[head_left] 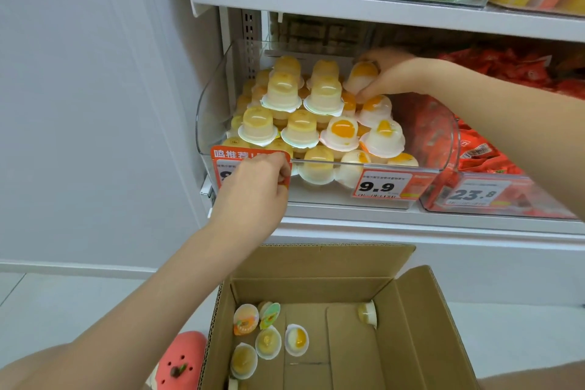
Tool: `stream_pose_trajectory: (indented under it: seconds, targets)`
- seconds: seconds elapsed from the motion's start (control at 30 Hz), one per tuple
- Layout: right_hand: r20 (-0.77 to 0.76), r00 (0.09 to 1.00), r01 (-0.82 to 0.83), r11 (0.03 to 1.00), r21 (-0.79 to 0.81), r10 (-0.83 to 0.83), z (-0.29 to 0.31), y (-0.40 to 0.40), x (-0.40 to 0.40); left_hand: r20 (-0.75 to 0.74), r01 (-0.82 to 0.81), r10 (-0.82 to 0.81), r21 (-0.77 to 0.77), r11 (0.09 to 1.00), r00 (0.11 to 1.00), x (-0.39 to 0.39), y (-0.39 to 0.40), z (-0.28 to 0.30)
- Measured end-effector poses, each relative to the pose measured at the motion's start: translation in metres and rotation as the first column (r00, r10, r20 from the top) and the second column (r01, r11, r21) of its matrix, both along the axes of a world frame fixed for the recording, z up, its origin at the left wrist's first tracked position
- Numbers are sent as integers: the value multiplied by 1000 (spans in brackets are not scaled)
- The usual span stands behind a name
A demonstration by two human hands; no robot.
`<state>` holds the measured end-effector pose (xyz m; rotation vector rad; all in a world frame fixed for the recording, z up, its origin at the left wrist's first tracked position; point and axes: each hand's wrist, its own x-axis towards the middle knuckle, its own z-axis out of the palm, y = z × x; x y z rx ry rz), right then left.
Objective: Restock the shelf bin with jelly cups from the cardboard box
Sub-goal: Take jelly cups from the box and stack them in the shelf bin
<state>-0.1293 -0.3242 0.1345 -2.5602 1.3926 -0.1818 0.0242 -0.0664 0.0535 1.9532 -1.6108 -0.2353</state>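
A clear plastic shelf bin (210, 104) holds several stacked jelly cups (302, 130), most upside down with yellow fruit showing. My right hand (395, 74) reaches into the bin's back right and grips one jelly cup (362, 76) above the pile. My left hand (256, 190) grips the bin's front left edge at the red price tag (228, 155). Below stands an open cardboard box (411, 320) with several loose jelly cups (269, 342) lying on its bottom, mostly at the left, and one (368, 315) at the back right.
A neighbouring bin (500, 196) of red packets sits to the right, tagged 23.8. The shelf above (348, 3) carries bagged goods. A pink plush object (183, 358) lies on the floor left of the box. A white wall stands at the left.
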Motion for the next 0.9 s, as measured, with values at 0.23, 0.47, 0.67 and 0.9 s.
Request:
stream_pose_trajectory:
  seconds: [0.23, 0.47, 0.67, 0.9]
  targets:
    - [224, 974, 52, 993, -107, -27, -2, 32, -17, 84, 24, -22, -17, 1000, 996, 0, 9, -6]
    - [310, 908, -96, 859, -503, 283, -56, 148, -74, 193, 79, -107, 148, 986, 975, -10, 35, -39]
    - [160, 914, -333, 914, -233, 373, -164, 212, -106, 325, 162, -342, 472, 866, 882, -23, 59, -97]
    - [-189, 928, -257, 920, 297, 321, -285, 239, -112, 191, 25, -213, 686, 727, 958, -19, 47, -199]
